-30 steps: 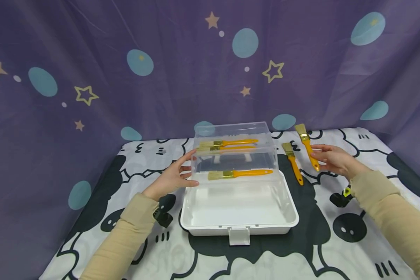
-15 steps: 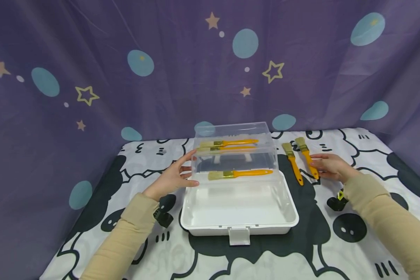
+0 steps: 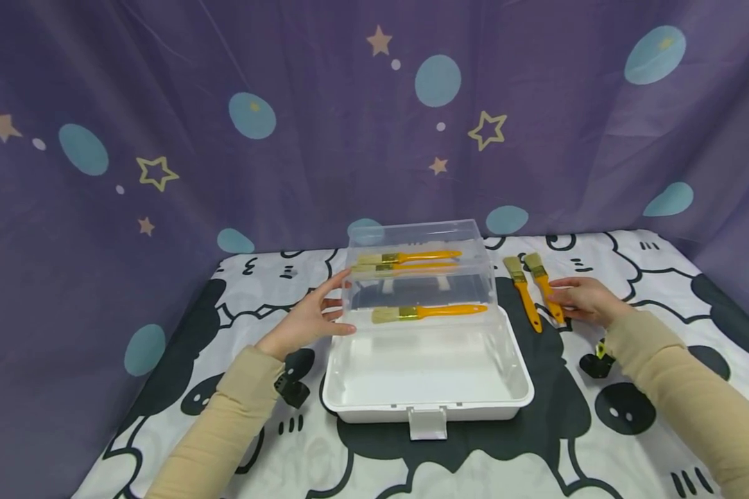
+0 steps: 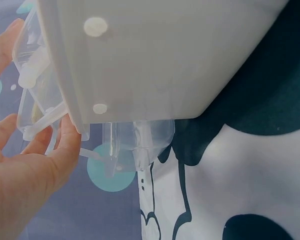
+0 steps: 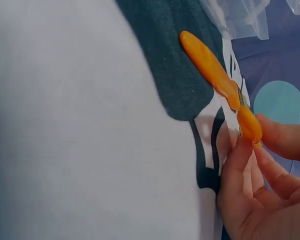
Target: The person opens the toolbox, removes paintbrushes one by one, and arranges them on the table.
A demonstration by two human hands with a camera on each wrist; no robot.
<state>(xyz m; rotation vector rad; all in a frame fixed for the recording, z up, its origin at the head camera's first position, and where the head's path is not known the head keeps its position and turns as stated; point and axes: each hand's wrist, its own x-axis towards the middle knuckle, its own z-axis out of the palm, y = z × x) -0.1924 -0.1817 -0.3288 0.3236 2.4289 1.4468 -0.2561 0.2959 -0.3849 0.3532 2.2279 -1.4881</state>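
A white storage box (image 3: 427, 371) stands with its clear stepped trays (image 3: 418, 294) raised at the back. My left hand (image 3: 308, 320) holds the trays at their left side, its index finger high and thumb low; the left wrist view shows the fingers (image 4: 67, 145) against the clear plastic. In my right hand (image 3: 589, 299) I pinch the orange handle of a flat paintbrush (image 3: 539, 276), bristles pointing away. Close beside it, to its left, lies a second paintbrush (image 3: 523, 294) on the cloth. Another paintbrush (image 3: 455, 310) lies in the lower tray.
Two more orange-handled brushes (image 3: 427, 256) lie in the upper trays. A white latch (image 3: 427, 423) hangs at the box's front. Beneath everything is a cloth (image 3: 374, 471) with black-and-white sheep shapes, and a purple curtain (image 3: 324, 173) hangs behind.
My right hand has lowered its paintbrush toward the cloth and moved it slightly left, near the other loose brush. The left hand and the box have stayed in place.
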